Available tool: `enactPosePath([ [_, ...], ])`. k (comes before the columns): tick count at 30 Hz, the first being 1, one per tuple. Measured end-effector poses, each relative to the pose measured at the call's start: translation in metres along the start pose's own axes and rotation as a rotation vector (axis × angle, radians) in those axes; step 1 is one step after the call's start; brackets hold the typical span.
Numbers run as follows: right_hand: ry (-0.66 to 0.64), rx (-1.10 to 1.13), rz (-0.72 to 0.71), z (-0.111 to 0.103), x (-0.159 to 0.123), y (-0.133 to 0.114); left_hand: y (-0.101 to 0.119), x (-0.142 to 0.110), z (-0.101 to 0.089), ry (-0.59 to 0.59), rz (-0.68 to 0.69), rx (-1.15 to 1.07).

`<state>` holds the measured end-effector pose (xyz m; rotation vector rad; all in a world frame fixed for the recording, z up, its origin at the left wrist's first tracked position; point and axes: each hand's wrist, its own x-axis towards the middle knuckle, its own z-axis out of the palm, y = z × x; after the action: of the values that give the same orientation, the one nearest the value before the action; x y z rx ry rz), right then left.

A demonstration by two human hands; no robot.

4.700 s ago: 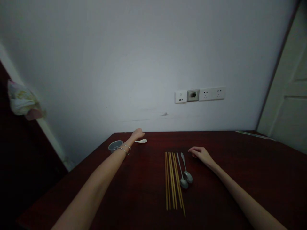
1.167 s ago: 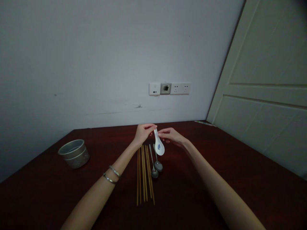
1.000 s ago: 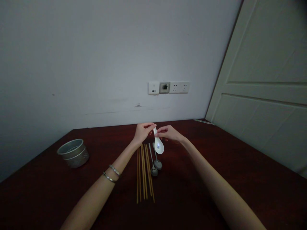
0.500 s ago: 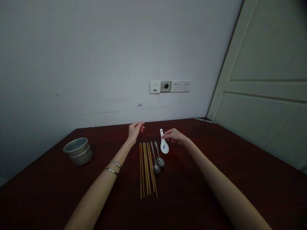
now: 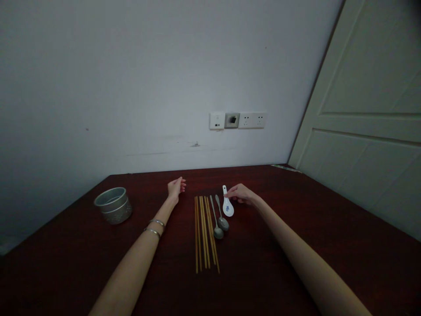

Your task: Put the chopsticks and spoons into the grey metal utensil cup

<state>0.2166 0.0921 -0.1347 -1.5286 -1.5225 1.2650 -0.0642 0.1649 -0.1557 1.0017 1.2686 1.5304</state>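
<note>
My right hand [image 5: 240, 193] pinches the handle of a white ceramic soup spoon [image 5: 228, 208] with a blue mark in its bowl. The spoon is low at the tabletop; whether it touches cannot be told. Left of it lie two metal spoons [image 5: 222, 224], side by side with bowls toward me. Next to them, several wooden chopsticks [image 5: 204, 232] lie lengthwise in a row. My left hand [image 5: 176, 188] is loosely closed beyond the chopsticks' upper left end, its fingers curled in and nothing seen in them.
A round metal container [image 5: 115, 206] stands at the left on the dark red table [image 5: 158, 281]. Behind the table rises a white wall [image 5: 148, 87] with a row of sockets [image 5: 251, 120]. A pale panelled door [image 5: 368, 123] is on the right.
My right hand has lowered the soup spoon toward the table beside the metal spoons. My left hand has drawn back leftward and down. The view has shifted slightly.
</note>
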Motion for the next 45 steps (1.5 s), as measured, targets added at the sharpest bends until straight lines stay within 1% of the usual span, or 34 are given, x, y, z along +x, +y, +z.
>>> enactPosePath([
  [7,-0.066,-0.037,0.024,-0.003,0.0,0.002,-0.004,-0.002,-0.002,-0.036,0.057,0.05],
  [18,-0.122,-0.101,0.022,-0.003,-0.005,-0.003,-0.012,0.001,-0.004,-0.08,0.124,0.066],
  [27,-0.163,-0.117,0.022,-0.004,-0.005,-0.005,-0.013,0.002,-0.005,-0.097,0.142,0.091],
  [31,-0.204,-0.142,0.029,-0.007,-0.007,-0.005,-0.014,0.003,-0.004,-0.104,0.153,0.106],
  [33,-0.201,-0.162,0.032,-0.009,-0.007,-0.006,-0.014,0.003,-0.004,-0.105,0.153,0.111],
  [35,-0.135,-0.164,0.012,-0.012,-0.006,-0.006,-0.014,0.002,-0.004,-0.107,0.155,0.115],
  [36,-0.062,-0.157,-0.007,-0.014,-0.004,-0.005,-0.014,0.002,-0.004,-0.109,0.157,0.118],
  [38,0.151,-0.179,-0.065,-0.018,0.001,0.0,-0.014,0.002,-0.004,-0.111,0.16,0.127],
  [40,0.391,-0.302,-0.141,-0.022,0.006,0.008,-0.015,0.003,-0.004,-0.115,0.166,0.132],
  [41,0.483,-0.397,-0.181,-0.024,0.008,0.014,-0.015,0.003,-0.004,-0.118,0.168,0.134],
  [42,0.548,-0.502,-0.218,-0.026,0.009,0.02,-0.015,0.002,-0.004,-0.12,0.17,0.137],
  [43,0.586,-0.604,-0.241,-0.028,0.009,0.026,-0.015,0.002,-0.004,-0.124,0.171,0.14],
  [45,0.61,-0.773,-0.237,-0.029,0.01,0.038,-0.014,0.001,-0.004,-0.129,0.172,0.149],
])
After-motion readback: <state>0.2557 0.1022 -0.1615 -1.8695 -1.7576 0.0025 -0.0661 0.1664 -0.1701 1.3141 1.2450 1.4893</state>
